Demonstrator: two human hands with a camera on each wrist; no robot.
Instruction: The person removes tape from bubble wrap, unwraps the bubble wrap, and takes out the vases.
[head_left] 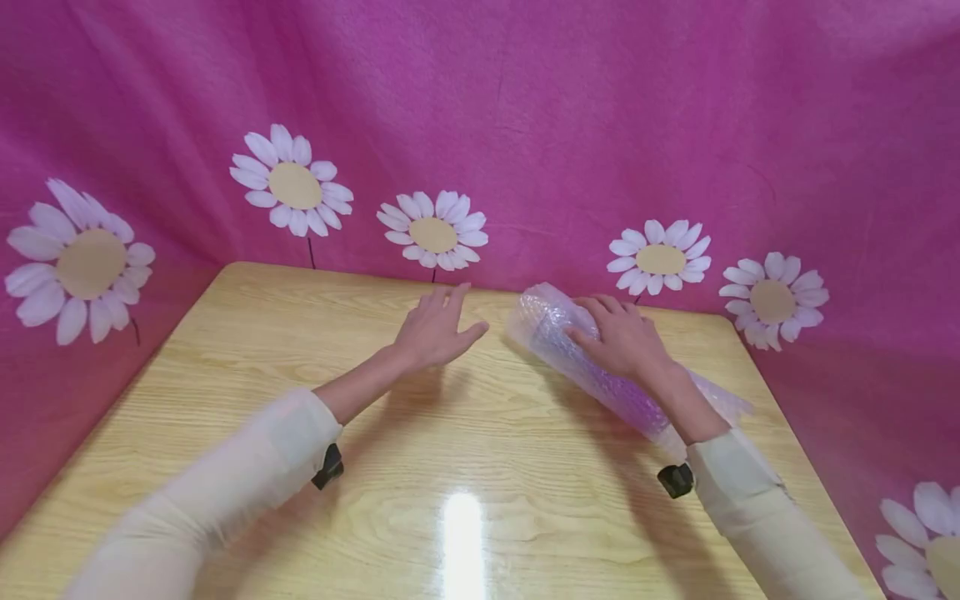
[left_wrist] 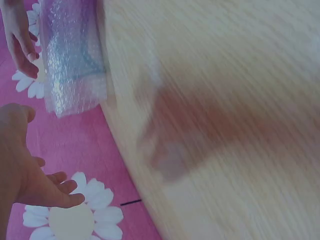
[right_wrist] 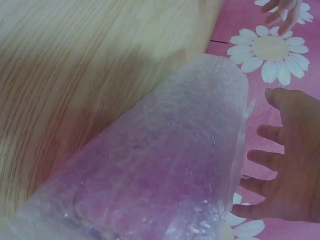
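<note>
A roll-shaped bundle of clear bubble wrap, purple showing through it, lies slantwise on the right half of the table. Over its far side is my right hand, fingers spread. In the right wrist view that hand appears beside the edge of the bubble wrap, thumb and fingers apart. My left hand hovers above the wood left of the bundle, holding nothing, its shadow falling below. The left wrist view has this hand with loosely extended fingers, apart from the bubble wrap.
The light wooden table is bordered at the back and sides by a pink cloth printed with white daisies. A bright light reflection lies near the front. Each wrist wears a small black camera.
</note>
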